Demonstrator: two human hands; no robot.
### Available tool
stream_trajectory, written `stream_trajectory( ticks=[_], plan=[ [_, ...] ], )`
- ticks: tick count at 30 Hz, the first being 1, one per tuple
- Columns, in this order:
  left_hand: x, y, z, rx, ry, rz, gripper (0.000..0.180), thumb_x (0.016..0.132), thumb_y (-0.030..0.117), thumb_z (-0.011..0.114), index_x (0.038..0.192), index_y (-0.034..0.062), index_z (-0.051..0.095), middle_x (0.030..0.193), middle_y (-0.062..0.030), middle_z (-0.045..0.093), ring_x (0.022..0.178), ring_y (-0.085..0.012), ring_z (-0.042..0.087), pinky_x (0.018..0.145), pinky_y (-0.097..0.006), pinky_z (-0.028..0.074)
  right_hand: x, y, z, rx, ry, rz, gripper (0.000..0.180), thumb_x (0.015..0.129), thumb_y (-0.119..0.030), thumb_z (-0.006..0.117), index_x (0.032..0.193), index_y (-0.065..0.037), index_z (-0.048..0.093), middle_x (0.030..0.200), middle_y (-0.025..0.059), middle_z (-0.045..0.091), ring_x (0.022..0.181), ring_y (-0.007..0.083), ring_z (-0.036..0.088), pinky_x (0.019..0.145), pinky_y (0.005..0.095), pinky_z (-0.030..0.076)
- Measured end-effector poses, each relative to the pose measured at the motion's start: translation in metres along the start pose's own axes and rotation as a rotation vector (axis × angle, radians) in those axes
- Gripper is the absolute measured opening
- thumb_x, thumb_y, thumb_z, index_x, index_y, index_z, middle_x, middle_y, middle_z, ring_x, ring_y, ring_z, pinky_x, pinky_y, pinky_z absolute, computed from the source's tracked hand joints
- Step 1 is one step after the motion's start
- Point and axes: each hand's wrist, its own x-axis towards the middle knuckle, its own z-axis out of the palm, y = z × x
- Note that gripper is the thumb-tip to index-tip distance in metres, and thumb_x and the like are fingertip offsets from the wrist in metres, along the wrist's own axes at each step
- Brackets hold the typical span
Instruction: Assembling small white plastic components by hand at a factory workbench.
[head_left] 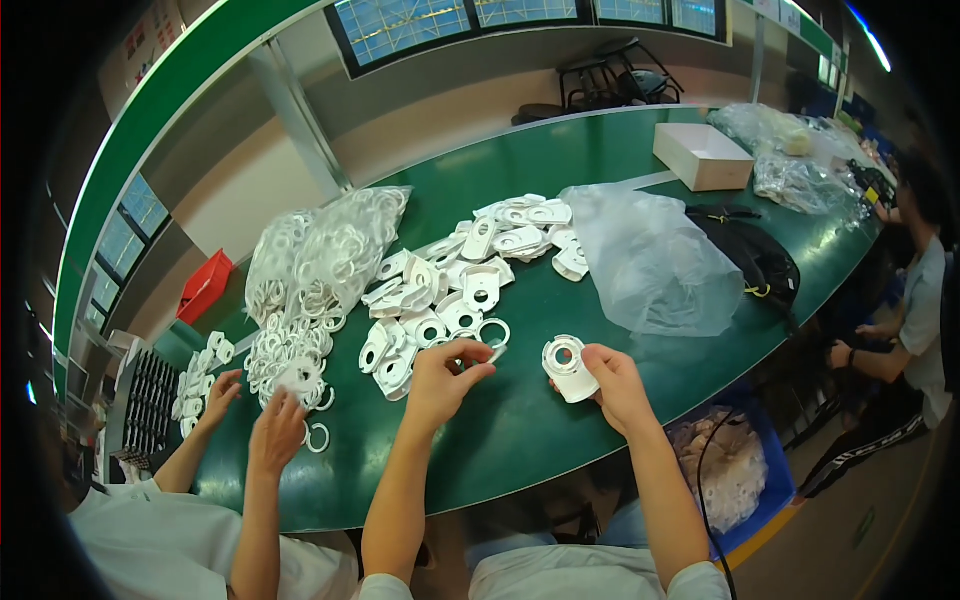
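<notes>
My right hand (617, 388) is wrapped round a white plastic housing (572, 382) with a rounded end and a round hole, tilted up above the green table. My left hand (447, 380) is pinched at the fingertips on a white plastic ring (505, 325), just left of the housing and apart from it. A heap of similar white housings (482, 290) lies beyond my left hand. To the left, loose white rings (272, 357) spill from clear plastic bags (345, 235).
At my left, a co-worker's hands (275, 435) handle white parts. A crumpled plastic bag (655, 270), a black bag (750, 250) and a white box (702, 158) occupy the table's right side. A blue bin (772, 440) stands below the near edge; a red tray (205, 287) sits far left.
</notes>
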Motion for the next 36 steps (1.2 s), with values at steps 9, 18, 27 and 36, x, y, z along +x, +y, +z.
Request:
stream_trajectory(
  ticks=[9, 18, 27, 36],
  plan=[
    [-0.007, 0.01, 0.037, 0.208, 0.034, 0.684, 0.026, 0.063, -0.007, 0.071, 0.085, 0.0073, 0.069, 0.083, -0.0045, 0.066, 0.074, -0.0213, 0.061, 0.062, -0.027, 0.049, -0.006, -0.005, 0.004, 0.107, -0.096, 0.14, 0.028, 0.093, -0.012, 0.047, 0.114, 0.006, 0.054, 0.1, 0.012, 0.065, 0.086, 0.02, 0.066, 0.075, 0.0285, 0.053],
    [-0.008, 0.015, 0.044, 0.338, -0.041, 0.773, 0.028, 0.063, -0.006, 0.067, 0.088, 0.0053, 0.065, 0.09, -0.0059, 0.063, 0.08, -0.0244, 0.06, 0.067, -0.032, 0.051, -0.008, -0.005, 0.005, 0.123, -0.17, 0.107, 0.033, 0.086, -0.002, 0.051, 0.118, 0.007, 0.052, 0.104, 0.0112, 0.063, 0.09, 0.0192, 0.065, 0.077, 0.0283, 0.053],
    [-0.011, 0.024, 0.043, 0.25, 0.089, 0.673, 0.025, 0.069, -0.004, 0.069, 0.092, 0.0032, 0.064, 0.091, -0.0082, 0.062, 0.082, -0.0254, 0.06, 0.066, -0.032, 0.051, -0.01, 0.004, 0.009, 0.014, -0.028, -0.033, 0.033, 0.082, 0.002, 0.059, 0.114, 0.006, 0.054, 0.099, 0.0108, 0.064, 0.085, 0.0178, 0.066, 0.075, 0.0269, 0.052],
    [-0.011, 0.02, 0.046, 0.064, 0.071, 0.411, 0.02, 0.078, -0.004, 0.063, 0.096, 0.0015, 0.065, 0.092, -0.0088, 0.064, 0.075, -0.0175, 0.063, 0.065, -0.026, 0.05, -0.014, 0.002, 0.01, -0.033, -0.029, -0.092, 0.035, 0.08, 0.005, 0.058, 0.114, 0.007, 0.052, 0.1, 0.0143, 0.065, 0.087, 0.0219, 0.066, 0.079, 0.0305, 0.053]
  ],
)
